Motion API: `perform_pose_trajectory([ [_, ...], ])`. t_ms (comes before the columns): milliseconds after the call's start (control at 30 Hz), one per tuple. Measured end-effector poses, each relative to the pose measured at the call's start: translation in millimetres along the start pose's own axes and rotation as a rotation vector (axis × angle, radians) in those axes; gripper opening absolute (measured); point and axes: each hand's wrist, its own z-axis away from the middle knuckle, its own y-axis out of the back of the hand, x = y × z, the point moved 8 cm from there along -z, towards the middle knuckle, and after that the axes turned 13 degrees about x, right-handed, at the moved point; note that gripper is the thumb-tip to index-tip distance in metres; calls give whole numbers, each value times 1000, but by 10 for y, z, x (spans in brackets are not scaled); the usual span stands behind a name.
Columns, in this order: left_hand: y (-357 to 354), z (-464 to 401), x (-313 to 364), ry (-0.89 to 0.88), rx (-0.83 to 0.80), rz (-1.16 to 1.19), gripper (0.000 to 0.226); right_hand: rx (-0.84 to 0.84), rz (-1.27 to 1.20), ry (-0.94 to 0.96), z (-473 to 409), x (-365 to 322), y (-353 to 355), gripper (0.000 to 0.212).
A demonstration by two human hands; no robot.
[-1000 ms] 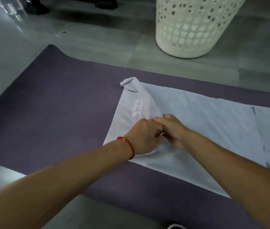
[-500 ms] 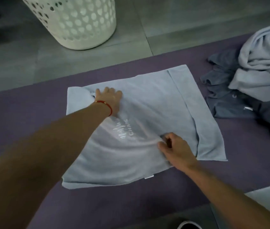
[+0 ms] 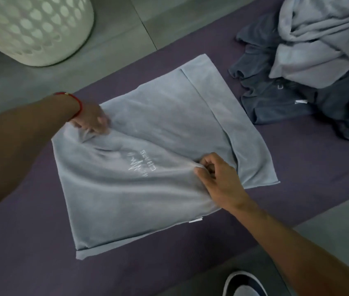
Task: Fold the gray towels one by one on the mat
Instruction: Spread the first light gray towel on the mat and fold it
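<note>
**Both hands pinch the folded towel**

The light gray towel [image 3: 148,159] lies half-folded on the purple mat [image 3: 30,242]. The right hand [image 3: 218,178] fingers [image 3: 199,169] are closed on its upper layer; the left hand [image 3: 90,120], blurred, seems to pinch the far-left edge. More towels [image 3: 310,60] are heaped nearby.

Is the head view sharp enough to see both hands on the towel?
Head view: dim, flat light, no glare; left hand motion-blurred at the fingers, right hand sharper, pinching the towel; wide-angle bend toward the edges, the basket soft.
</note>
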Motion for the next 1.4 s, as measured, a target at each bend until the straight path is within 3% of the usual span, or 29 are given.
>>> perform_pose_trajectory([
  [133, 876, 8, 561, -203, 320, 72, 22, 124, -90, -47, -41, 94, 434, 13],
  [267, 1554, -64, 1213, -331, 622, 429, 25, 381, -122, -92, -16, 260, 1011, 11],
  [333, 1615, -184, 1535, -357, 643, 619, 33, 421, -83, -147, -7, 439, 1173, 13],
  [400, 1483, -391, 1830, -356, 561, 768, 46, 360, 41, -186, -4, 596, 1185, 18],
  [467, 1297, -600, 1978, -286, 520, 917, 43, 337, 129, -199, 21, 688, 1149, 22],
  [567, 1290, -684, 1977, -213, 634, 1103, 27, 389, 123, -180, 49, 695, 1149, 22],
  [733, 1718, -637, 1924, -223, 779, 1303, 47, 522, 122, -88, -19, 551, 1357, 16],
  [800, 1819, -728, 1901, -186, 844, 1293, 47, 551, 91, -86, -94, 514, 1427, 12],
  [967, 1635, -1030, 2079, -132, 887, 878, 34, 441, 189, -220, -246, 778, 1388, 11],
  [1267, 1761, -1121, 2145, -130, 1001, 903, 33, 484, 193, -198, -186, 812, 1456, 18],
  [1400, 1739, -1125, 2128, -174, 927, 779, 30, 457, 285, -187, -217, 798, 1406, 21],
])
